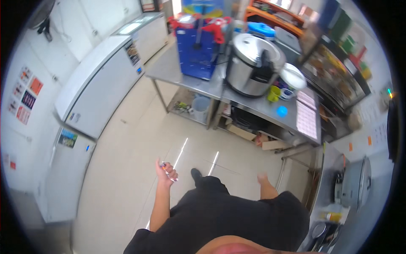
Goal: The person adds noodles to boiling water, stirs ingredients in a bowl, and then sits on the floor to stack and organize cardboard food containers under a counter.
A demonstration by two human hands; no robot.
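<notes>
My left hand [167,173] is closed around a small shiny packet [163,165] with coloured print, held over the tiled floor. Most of the packet is hidden by the fingers. On the other side of my body my right hand [262,178] hangs low and is blurred, so its fingers cannot be made out. It is nearest to the leg of a steel table at the right. Before me stands a steel worktable [165,71] carrying a large steel rice cooker [242,74] and a blue box [198,54].
Chest freezers [98,85] line the left wall. A light blue lidded cup [282,111], a yellow-green cup [273,94] and pink sheets [306,117] lie on the worktable. Cardboard boxes [241,131] and a bucket [200,108] fill lower shelves. Another steel counter [320,184] runs along the right.
</notes>
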